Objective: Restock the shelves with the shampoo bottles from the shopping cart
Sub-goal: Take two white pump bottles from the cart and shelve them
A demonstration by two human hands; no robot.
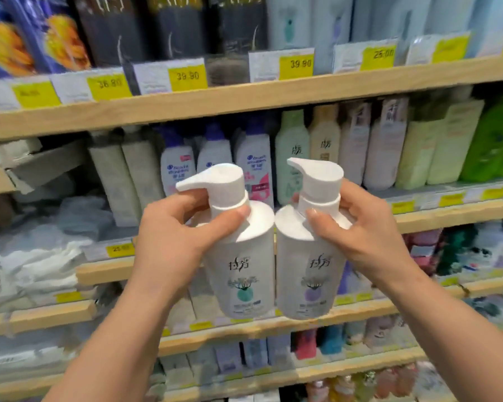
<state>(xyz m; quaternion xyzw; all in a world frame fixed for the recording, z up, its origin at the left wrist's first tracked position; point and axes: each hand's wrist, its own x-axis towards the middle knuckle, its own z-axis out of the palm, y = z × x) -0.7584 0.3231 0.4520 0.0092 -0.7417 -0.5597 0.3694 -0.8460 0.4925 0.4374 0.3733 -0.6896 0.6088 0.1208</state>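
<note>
In the head view, two white pump bottles are held up side by side in front of wooden shelves [244, 100]. The bottle with the teal emblem [244, 274] is gripped at its neck and shoulder by the left hand [169, 239], thumb and fingers curled round it. The bottle with the purple emblem [308, 274] is gripped the same way by the right hand [369, 236]. The two bottles touch, or nearly touch, at the shoulders, and both pump spouts are pointed to the left. What is inside them cannot be seen, since the walls are opaque.

Behind them, on the middle shelf, three white bottles with blue caps [215, 152] are lined up, followed to the right by one pale green bottle [291, 158] and one cream bottle [324, 137]. Four price tags [186, 76] with legible figures are fixed along the top shelf edge; the others are too blurred to be read.

The goods at the left and on the lower shelves are smeared and cannot be identified. The top row of products is cut off by the frame edge. The shopping cart is not in view.
</note>
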